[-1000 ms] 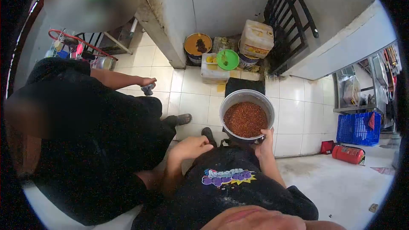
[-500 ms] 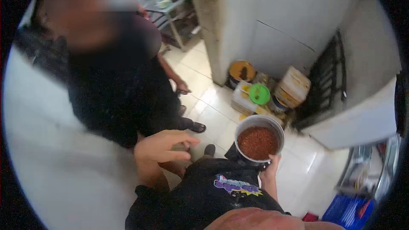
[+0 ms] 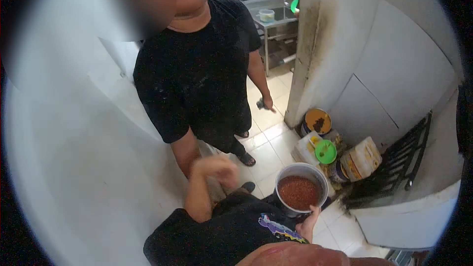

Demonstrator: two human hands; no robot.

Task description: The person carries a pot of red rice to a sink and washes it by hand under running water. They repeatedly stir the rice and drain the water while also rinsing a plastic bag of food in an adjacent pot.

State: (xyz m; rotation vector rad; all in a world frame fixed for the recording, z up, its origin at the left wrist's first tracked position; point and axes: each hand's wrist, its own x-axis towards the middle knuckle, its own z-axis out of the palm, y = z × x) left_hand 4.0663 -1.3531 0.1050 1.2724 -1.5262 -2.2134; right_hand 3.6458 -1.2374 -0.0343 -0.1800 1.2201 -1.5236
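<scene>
A deep metal pot (image 3: 323, 194) with reddish-brown, grainy contents (image 3: 298, 192) is held at waist height, just in front of my black T-shirt. My right hand (image 3: 308, 221) is closed on its near right side, with the thumb over the rim. My left hand (image 3: 217, 170) is raised away from the pot, in front of the other person's forearm, and its fingers are smeared by motion.
A person in a black T-shirt (image 3: 197, 74) stands close in front of me, a dark object in one hand. Tubs, boxes and a green lid (image 3: 325, 151) stand by the wall beside a black rack (image 3: 394, 162). A metal table (image 3: 283, 17) is beyond the doorway.
The view has swung left, so the other person and the wall containers appear further right. My left hand has moved right in the picture and blurred. My right hand still holds the pot.
</scene>
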